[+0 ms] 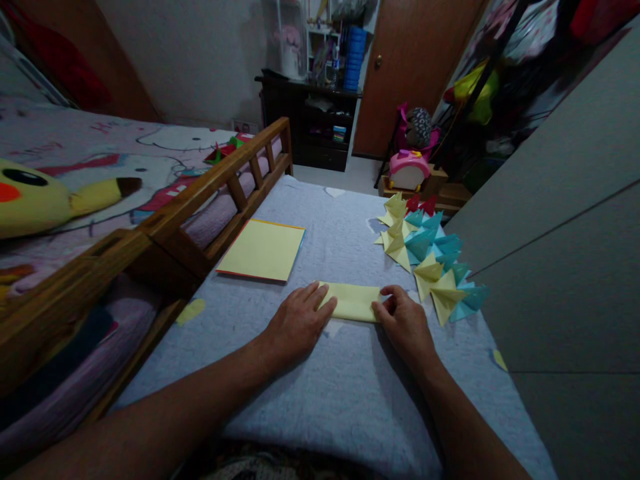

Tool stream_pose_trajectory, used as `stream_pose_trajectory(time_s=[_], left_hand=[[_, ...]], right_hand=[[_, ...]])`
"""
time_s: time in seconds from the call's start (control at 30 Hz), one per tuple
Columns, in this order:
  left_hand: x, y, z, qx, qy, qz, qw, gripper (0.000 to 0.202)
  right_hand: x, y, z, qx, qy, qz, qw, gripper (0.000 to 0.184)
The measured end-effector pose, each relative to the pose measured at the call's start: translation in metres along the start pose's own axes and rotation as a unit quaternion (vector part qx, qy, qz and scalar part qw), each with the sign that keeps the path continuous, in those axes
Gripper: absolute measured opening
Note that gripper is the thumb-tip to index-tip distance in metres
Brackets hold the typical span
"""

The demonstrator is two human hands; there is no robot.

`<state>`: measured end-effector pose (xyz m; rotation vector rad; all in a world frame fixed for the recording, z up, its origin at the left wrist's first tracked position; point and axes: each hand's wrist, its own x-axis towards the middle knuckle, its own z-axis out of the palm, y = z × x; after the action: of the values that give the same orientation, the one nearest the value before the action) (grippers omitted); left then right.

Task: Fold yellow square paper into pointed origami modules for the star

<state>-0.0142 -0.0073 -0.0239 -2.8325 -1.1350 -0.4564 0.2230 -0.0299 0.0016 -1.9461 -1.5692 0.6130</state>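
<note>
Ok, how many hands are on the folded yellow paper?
2: the left hand at the left end of the folded yellow paper, the right hand at its right end.

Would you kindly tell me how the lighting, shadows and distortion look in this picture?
Head view: dim overall, with a soft shadow on the blue cloth beside the right forearm; head view, edges: apparent wide-angle stretching; head view, centre: no glare on the folded yellow paper, its edges reasonably clear.

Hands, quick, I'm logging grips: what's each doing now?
Left hand: open, resting on the folded paper.
Right hand: curled at its right end; grip cannot be told.
</note>
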Motion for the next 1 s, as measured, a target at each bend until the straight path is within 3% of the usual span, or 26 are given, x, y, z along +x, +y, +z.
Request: stream_pose_trajectory(time_s=[0.2, 0.37, 0.57, 0.83, 1.0], left_hand=[[0.000, 0.001, 0.000, 0.008, -0.008, -0.008, 1.000, 0.032], [-0.001, 0.001, -0.001, 0.007, -0.021, -0.007, 1.000, 0.033], [-0.001, 0.000, -0.001, 0.002, -0.029, -0.010, 1.000, 0.034], [-0.001, 0.000, -0.002, 0.002, -0.027, -0.003, 1.000, 0.036], [-0.001, 0.001, -0.003, 0.002, -0.024, -0.005, 1.000, 0.034]], right_hand=[[0.002, 0.000, 0.000, -0.004, 0.019, 0.014, 1.000, 0.031], [0.005, 0.000, -0.001, -0.022, -0.001, 0.021, 1.000, 0.027], [0.002, 0.000, 0.001, -0.066, -0.029, -0.007, 0.997, 0.028], [-0.006, 0.003, 0.002, -0.207, -0.041, -0.066, 0.975, 0.032], [-0.010, 0.001, 0.002, -0.224, -0.033, -0.083, 0.970, 0.030]])
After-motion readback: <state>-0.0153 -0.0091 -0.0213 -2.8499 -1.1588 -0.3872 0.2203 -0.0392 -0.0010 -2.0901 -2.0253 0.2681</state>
